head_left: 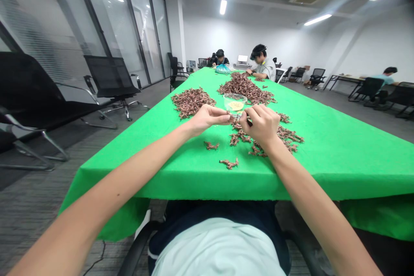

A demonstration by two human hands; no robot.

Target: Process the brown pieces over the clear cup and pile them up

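My left hand [207, 120] is closed in a pinch on a small brown figurine [232, 118], mostly hidden by the fingers. Wrapped round a small metal-tipped hand tool [238, 116] with a dark grip, my right hand [262, 124] brings its tip against the figurine. The tool's exact kind is hidden. Just beyond both hands stands a clear plastic bowl [226, 100] with pale yellow bits in it. Loose brown figurines [291, 137] lie below and right of my right hand. Two single ones, a nearer figurine [229, 163] and another figurine [211, 145], lie closer to me.
A green cloth [129, 155] covers the long table. A brown pile [191, 101] lies left of the bowl, a larger pile [244, 87] behind it. Farther back are a blue plastic bag [222, 68] and two people at the table. Black chairs [111, 78] stand at left.
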